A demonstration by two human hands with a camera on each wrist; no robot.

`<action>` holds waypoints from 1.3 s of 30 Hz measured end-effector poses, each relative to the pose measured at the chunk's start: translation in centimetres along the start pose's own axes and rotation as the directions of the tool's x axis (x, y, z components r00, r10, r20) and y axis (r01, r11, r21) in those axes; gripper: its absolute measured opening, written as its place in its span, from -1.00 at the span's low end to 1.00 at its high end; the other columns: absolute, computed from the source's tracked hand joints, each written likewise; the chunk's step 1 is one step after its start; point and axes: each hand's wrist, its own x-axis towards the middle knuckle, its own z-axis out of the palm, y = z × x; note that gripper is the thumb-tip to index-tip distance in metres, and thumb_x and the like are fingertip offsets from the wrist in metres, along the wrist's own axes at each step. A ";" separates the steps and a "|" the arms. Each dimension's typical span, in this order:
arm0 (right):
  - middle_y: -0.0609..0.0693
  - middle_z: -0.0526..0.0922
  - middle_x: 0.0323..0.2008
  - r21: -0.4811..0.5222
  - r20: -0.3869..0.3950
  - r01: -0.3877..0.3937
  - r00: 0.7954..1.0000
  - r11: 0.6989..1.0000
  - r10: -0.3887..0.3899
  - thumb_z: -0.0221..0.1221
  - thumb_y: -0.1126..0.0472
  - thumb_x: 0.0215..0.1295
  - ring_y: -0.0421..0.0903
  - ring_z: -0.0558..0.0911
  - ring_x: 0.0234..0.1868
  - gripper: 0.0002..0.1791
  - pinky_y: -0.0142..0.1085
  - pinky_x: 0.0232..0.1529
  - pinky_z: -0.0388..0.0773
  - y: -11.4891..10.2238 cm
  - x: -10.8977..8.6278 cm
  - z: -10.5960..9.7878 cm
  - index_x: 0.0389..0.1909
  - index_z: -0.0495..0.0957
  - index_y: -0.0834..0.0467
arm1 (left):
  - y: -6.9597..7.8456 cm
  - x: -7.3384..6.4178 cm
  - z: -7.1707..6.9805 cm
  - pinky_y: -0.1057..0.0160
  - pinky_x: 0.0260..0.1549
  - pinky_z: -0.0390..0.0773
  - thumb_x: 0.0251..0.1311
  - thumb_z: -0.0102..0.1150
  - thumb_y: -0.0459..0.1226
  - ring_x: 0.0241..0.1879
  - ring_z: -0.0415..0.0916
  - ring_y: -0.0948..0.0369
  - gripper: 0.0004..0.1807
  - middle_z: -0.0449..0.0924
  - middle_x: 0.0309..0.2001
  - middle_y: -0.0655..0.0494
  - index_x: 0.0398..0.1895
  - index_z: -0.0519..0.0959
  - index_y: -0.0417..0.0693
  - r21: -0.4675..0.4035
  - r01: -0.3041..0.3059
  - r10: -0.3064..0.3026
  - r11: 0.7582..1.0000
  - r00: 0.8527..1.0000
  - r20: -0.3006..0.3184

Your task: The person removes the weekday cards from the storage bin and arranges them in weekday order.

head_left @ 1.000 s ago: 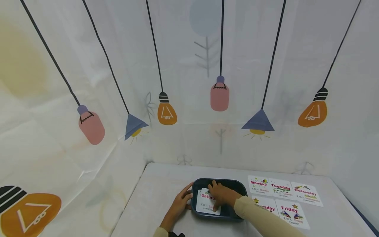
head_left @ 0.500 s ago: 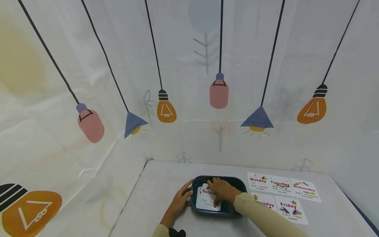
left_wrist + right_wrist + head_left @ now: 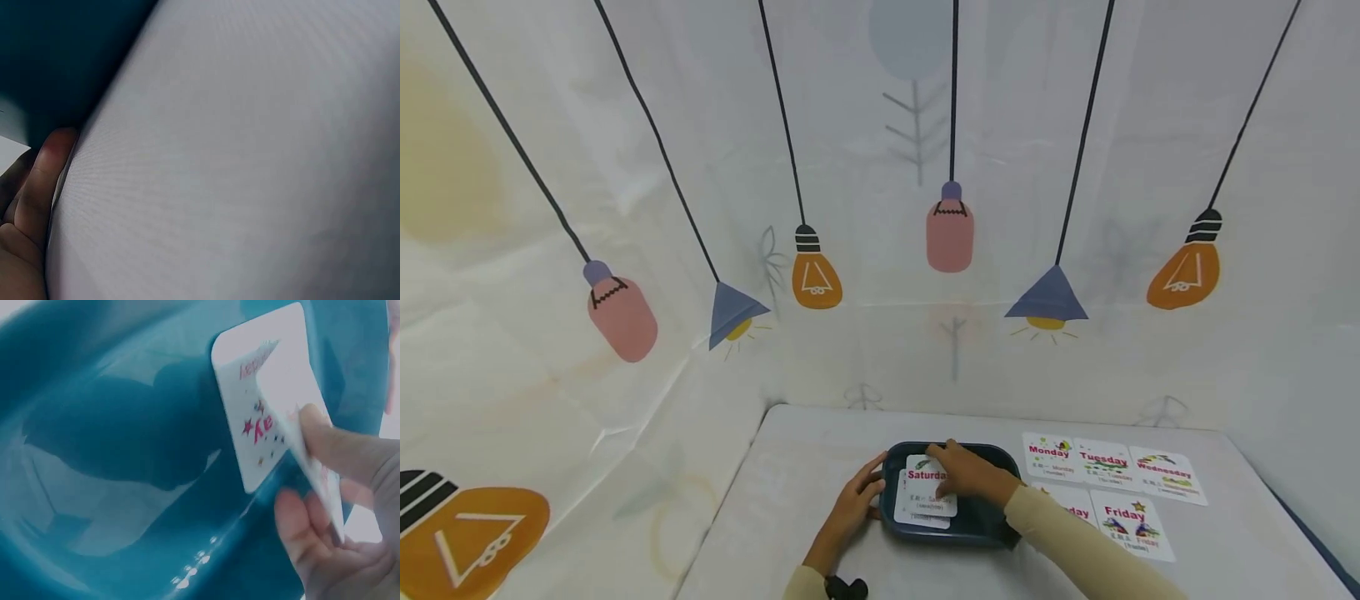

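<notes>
A dark blue-green tray (image 3: 947, 536) stands on the white table. My right hand (image 3: 976, 478) reaches into it and pinches a white card printed "Saturday" (image 3: 922, 492), the thumb on its face and the fingers behind. In the right wrist view this held card (image 3: 280, 381) is bent and raised at one edge. Beneath it lies another white card (image 3: 250, 356) with pink letters and small stars, partly covered. My left hand (image 3: 853, 505) rests along the tray's left side with fingers extended. One of its fingers (image 3: 47, 175) touches the tray's outer wall in the left wrist view.
Right of the tray lie cards in two rows: Monday (image 3: 1049, 458), Tuesday (image 3: 1101, 463) and Wednesday (image 3: 1169, 477) behind, Friday (image 3: 1131, 527) in front. Beside Friday a card (image 3: 1070, 498) is partly hidden by my right sleeve. A lamp-patterned cloth wall (image 3: 880, 350) rises behind the table.
The Saturday card has shifted up and right off the card below, whose lower edge now shows. My right hand has moved slightly right with it. The left hand stays at the tray.
</notes>
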 end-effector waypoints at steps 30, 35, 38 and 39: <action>0.09 0.47 0.14 0.719 -0.148 -0.102 0.944 0.687 0.295 0.28 -0.08 0.06 -0.14 0.56 -0.23 -0.35 -0.39 -0.37 0.52 6.6 -8.4 -1.8 0.24 0.37 -0.18 | 0.0 -0.4 0.1 0.14 -0.35 0.63 0.30 -0.03 -0.04 0.14 0.40 0.03 -0.50 0.23 0.35 -0.10 0.31 0.24 0.47 -0.013 0.029 -0.029 1.000 1.000 0.007; 0.15 0.20 0.35 0.743 -0.175 -0.118 0.916 0.658 0.362 0.22 -0.10 0.12 0.06 0.53 0.05 -0.32 -0.31 -0.27 0.57 9.6 -10.9 -3.2 0.30 0.30 -0.15 | 0.4 -0.3 -0.1 0.15 -0.34 0.63 0.32 -0.06 -0.06 0.11 0.42 0.04 -0.50 0.24 0.33 -0.13 0.32 0.23 0.46 -0.007 0.007 -0.007 1.000 1.000 0.012; 0.22 0.16 0.36 0.738 -0.185 -0.151 0.892 0.658 0.412 0.19 -0.13 0.15 0.06 0.50 0.11 -0.30 -0.28 -0.17 0.58 11.3 -12.6 -4.0 0.33 0.26 -0.13 | 0.5 -0.3 -0.3 0.14 -0.34 0.64 0.33 -0.06 -0.07 0.12 0.42 0.03 -0.50 0.24 0.33 -0.14 0.32 0.23 0.47 -0.002 0.009 -0.009 1.000 1.000 0.022; 0.24 0.14 0.37 0.738 -0.184 -0.164 0.884 0.655 0.429 0.18 -0.14 0.15 0.05 0.51 0.11 -0.30 -0.26 -0.15 0.58 11.9 -13.1 -4.2 0.34 0.25 -0.13 | 0.6 -0.2 -0.4 0.14 -0.34 0.64 0.33 -0.06 -0.07 0.12 0.42 0.02 -0.50 0.24 0.34 -0.14 0.32 0.22 0.47 0.000 0.010 -0.010 1.000 1.000 0.022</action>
